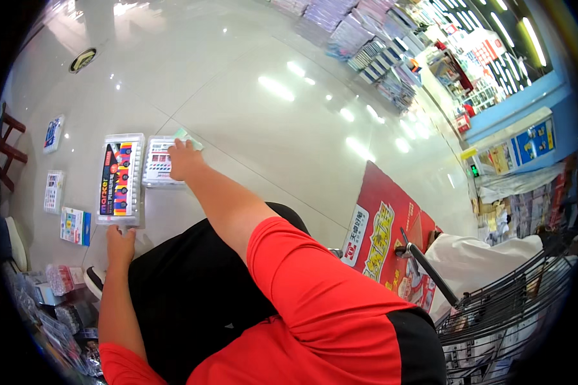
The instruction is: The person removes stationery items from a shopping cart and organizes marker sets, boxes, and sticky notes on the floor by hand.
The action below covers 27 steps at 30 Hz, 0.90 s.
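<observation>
A large clear plastic case of markers [119,180] lies flat on the tiled floor, its printed sleeve facing up. My left hand [120,244] is at the near end of this case, thumb and fingers apart; whether it touches the edge is unclear. To the right, separated by a narrow gap, lies a smaller clear marker case [158,161] with a printed colour chart. Over its right side rests my right hand [187,161], the grip partly hidden by the hand itself. A pale green card or packet [192,138] shows beyond those fingertips.
Smaller marker packs [54,191] and a boxed set [75,226] lie at left, near a dark red stool [12,151]. Wrapped goods [65,280] crowd the lower left. A red printed mat [390,231] and a black wire rack [505,293] stand at right.
</observation>
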{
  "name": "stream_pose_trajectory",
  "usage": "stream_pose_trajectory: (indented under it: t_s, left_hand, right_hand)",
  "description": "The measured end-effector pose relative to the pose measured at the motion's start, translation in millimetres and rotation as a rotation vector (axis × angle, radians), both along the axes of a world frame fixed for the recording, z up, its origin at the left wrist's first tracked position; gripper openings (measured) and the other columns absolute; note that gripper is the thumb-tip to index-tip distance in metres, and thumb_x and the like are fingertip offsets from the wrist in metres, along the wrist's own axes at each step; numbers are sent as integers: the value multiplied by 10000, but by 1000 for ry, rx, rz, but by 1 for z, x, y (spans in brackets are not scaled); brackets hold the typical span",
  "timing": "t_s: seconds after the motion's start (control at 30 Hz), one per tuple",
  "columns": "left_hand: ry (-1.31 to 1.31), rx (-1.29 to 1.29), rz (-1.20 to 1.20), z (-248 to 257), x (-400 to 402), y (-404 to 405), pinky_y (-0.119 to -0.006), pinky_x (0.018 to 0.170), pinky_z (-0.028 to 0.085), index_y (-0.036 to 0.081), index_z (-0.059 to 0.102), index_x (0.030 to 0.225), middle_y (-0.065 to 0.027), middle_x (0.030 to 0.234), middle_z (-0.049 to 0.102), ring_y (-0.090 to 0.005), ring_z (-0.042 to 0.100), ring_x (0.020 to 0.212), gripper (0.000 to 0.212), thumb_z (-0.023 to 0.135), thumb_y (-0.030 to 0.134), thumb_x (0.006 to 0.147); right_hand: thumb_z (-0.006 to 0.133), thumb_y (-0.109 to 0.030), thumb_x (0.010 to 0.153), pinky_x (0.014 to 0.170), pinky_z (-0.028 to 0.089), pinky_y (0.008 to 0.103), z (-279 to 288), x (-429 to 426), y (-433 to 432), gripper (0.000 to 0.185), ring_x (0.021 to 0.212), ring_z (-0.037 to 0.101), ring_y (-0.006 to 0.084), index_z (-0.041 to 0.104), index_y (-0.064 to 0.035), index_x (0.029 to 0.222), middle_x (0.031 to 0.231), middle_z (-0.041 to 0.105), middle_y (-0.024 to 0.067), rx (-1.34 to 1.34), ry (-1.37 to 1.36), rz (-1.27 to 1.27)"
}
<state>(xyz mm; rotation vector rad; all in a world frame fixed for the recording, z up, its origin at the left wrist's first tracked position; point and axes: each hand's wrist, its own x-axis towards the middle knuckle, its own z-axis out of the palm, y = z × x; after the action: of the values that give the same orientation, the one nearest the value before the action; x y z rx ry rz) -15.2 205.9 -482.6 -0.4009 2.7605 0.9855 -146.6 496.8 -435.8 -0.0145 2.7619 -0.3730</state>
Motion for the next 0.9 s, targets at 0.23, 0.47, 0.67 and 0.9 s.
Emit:
stream_pose_trajectory:
  t_s: [0.23,0.47,0.67,0.9]
  left_hand:
    - [88,-28,-297,17,-13,27,-453,1134,334,21,386,1453,-240,1423,432,-404,392,1342,773,742,240,802]
    - [85,-15,-380,17,3,19,-438,1163,314,32,418,1435,-219,1465,436,-367,401,1366,742,705,179,767]
    - [-112,-36,-295,45,10,32,-471,1141,346,88,310,1507,-156,1535,364,-350,372,1391,797,653,208,798]
    - [-201,-23,-306,57,5,24,-553,1103,366,123,269,1531,-124,1539,368,-349,375,1385,813,650,246,823]
  right_hand:
    - [771,-478,684,1184,259,483,-43,-18,29,920,1408,342,363,436,-71,1439,1490,404,181,71,136,247]
    - [719,-481,781,1093,357,550,-11,15,-31,776,1403,308,406,447,-189,1447,1519,351,174,98,122,335]
    - [749,-461,794,1034,374,661,8,56,-88,819,1404,251,487,365,-269,1491,1598,212,117,-26,202,567]
    - [742,-346,845,1026,351,717,11,66,-103,746,1417,241,479,362,-308,1485,1620,187,21,35,152,576]
